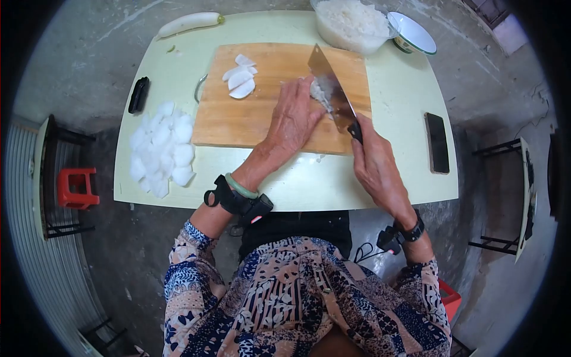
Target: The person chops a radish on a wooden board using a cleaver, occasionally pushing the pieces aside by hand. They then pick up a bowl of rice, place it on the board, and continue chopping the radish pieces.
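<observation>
My right hand (377, 163) is wrapped round the black handle of a cleaver (333, 89). Its broad blade stands over the wooden cutting board (273, 128), right beside cut white radish (321, 92). With fingers curled together, my left hand (292, 113) presses on the radish at the blade's left side; its fingertips are partly hidden. Several white radish slices (241, 78) overlap on the board's left half. A large spread of thin radish slices (162, 146) lies on the table left of the board.
On the pale green table (262, 178), a whole white radish (189, 24) lies at the back left. A clear bowl of shredded radish (351, 27) and a white bowl (413, 33) stand at the back right. A phone (438, 143) and a black object (139, 95) lie near the sides.
</observation>
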### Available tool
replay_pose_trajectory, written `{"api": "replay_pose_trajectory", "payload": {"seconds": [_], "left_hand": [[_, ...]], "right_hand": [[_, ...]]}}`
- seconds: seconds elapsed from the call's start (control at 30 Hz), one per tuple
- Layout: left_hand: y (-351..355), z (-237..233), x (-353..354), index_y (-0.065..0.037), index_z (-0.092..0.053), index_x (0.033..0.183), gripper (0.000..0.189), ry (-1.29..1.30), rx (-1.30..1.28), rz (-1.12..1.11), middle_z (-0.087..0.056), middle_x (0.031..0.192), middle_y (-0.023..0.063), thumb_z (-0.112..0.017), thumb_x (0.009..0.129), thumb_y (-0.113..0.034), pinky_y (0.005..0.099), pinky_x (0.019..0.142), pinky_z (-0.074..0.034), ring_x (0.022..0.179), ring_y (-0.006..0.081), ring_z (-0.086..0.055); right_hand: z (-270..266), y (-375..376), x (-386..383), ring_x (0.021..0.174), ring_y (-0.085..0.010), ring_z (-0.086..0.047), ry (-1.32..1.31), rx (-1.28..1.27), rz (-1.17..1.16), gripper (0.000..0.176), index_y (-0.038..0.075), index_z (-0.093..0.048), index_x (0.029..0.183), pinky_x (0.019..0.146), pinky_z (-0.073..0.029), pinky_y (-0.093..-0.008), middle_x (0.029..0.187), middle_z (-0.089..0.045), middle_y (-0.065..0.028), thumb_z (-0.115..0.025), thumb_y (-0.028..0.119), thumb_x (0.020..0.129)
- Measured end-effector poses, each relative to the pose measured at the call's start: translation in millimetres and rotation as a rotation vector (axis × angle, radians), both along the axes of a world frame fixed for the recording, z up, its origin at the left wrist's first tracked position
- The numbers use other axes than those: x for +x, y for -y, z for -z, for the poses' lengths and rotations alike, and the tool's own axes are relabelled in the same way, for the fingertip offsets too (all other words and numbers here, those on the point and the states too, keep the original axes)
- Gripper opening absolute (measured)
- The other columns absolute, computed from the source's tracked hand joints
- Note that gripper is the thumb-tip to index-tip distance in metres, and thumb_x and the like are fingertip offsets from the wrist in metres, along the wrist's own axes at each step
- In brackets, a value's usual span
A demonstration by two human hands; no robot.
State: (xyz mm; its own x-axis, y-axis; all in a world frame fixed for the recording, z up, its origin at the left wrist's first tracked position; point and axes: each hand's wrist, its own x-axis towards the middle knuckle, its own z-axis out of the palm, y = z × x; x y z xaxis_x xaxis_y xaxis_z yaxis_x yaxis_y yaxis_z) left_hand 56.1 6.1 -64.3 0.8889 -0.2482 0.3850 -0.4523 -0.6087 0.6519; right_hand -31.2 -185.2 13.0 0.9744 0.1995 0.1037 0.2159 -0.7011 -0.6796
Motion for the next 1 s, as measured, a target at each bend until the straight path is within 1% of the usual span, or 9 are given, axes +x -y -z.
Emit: {"api": "replay_pose_trajectory", "payload": {"seconds": [0.07,0.2,0.4,0.47,0.5,0.6,0.67,0.93,1.0], "left_hand": [[-1,11,-3,0.009,-0.043,0.14,0.083,0.252,0.025,-0.01,-0.052,0.128,0.0281,-0.087,0.075,-0.019,0.0513,0.104,-0.042,0.121,0.0461,-0.049],[-2,-2,-8,0.007,-0.046,0.139,0.083,0.171,0.107,-0.119,-0.052,0.139,0.0275,-0.089,0.075,-0.026,0.0506,0.111,-0.04,0.129,0.0438,-0.049],[-5,-3,20,0.001,-0.053,0.131,0.065,0.28,0.234,-0.222,-0.057,0.125,0.0218,-0.085,0.078,-0.02,0.0479,0.101,-0.046,0.117,0.0408,-0.053],[-11,5,28,-0.004,-0.061,0.121,0.044,0.339,0.041,-0.208,-0.058,0.115,0.0176,-0.08,0.083,-0.014,0.0468,0.094,-0.047,0.11,0.038,-0.055],[-12,2,27,-0.004,-0.061,0.121,0.044,0.343,0.04,-0.21,-0.058,0.115,0.0176,-0.08,0.083,-0.014,0.0468,0.094,-0.047,0.11,0.038,-0.055],[-21,-9,22,-0.006,-0.067,0.114,0.028,0.214,0.051,-0.206,-0.059,0.113,0.0156,-0.074,0.088,-0.01,0.0462,0.092,-0.048,0.109,0.0361,-0.056],[-20,-14,17,-0.006,-0.07,0.112,0.021,0.211,0.003,-0.167,-0.06,0.114,0.0175,-0.068,0.091,-0.007,0.0462,0.093,-0.048,0.109,0.0357,-0.056],[-19,15,27,-0.005,-0.064,0.124,0.031,0.349,0.097,-0.165,-0.061,0.119,0.0225,-0.062,0.093,-0.002,0.0481,0.098,-0.048,0.112,0.0386,-0.057],[-20,15,27,-0.005,-0.064,0.125,0.032,0.333,0.103,-0.108,-0.062,0.118,0.0214,-0.062,0.093,-0.002,0.0481,0.097,-0.049,0.112,0.0387,-0.057]], "right_hand": [[2,-9,5,0.102,-0.0544,-0.062,0.035,0.086,-0.065,0.037,-0.002,-0.045,0.133,0.084,-0.046,-0.0569,0.107,-0.064,-0.0344,-0.048,-0.005,0.097],[0,-7,12,0.102,-0.0533,-0.062,0.042,0.049,-0.028,0.038,-0.002,-0.046,0.135,0.087,-0.047,-0.0548,0.11,-0.065,-0.0322,-0.049,-0.004,0.097],[-17,2,16,0.103,-0.0503,-0.063,-0.041,0.006,0.025,0.045,0.001,-0.046,0.142,0.09,-0.047,-0.0522,0.114,-0.065,-0.0317,-0.05,-0.003,0.098],[-6,4,18,0.104,-0.0498,-0.064,0.068,0.01,-0.018,0.049,0.002,-0.044,0.146,0.092,-0.047,-0.0516,0.115,-0.065,-0.0321,-0.05,-0.003,0.098],[-4,3,19,0.105,-0.0492,-0.064,0.172,0.018,-0.063,0.053,0.003,-0.042,0.15,0.093,-0.047,-0.0509,0.116,-0.065,-0.0324,-0.05,-0.003,0.098],[-15,-2,22,0.108,-0.0493,-0.064,0.015,0.019,-0.028,0.059,0.005,-0.038,0.155,0.095,-0.048,-0.0509,0.121,-0.064,-0.0333,-0.05,-0.003,0.098],[-13,-3,24,0.108,-0.0494,-0.064,0.063,0.028,-0.036,0.059,0.005,-0.038,0.155,0.095,-0.048,-0.0517,0.121,-0.064,-0.0333,-0.049,-0.003,0.098],[5,3,24,0.106,-0.0493,-0.065,0.225,-0.176,-0.043,0.063,0.006,-0.037,0.156,0.09,-0.049,-0.0543,0.118,-0.064,-0.0321,-0.049,-0.006,0.096],[-2,-4,19,0.104,-0.0493,-0.065,0.101,-0.091,-0.059,0.063,0.006,-0.037,0.156,0.09,-0.049,-0.0541,0.117,-0.064,-0.0319,-0.049,-0.006,0.095]]}}
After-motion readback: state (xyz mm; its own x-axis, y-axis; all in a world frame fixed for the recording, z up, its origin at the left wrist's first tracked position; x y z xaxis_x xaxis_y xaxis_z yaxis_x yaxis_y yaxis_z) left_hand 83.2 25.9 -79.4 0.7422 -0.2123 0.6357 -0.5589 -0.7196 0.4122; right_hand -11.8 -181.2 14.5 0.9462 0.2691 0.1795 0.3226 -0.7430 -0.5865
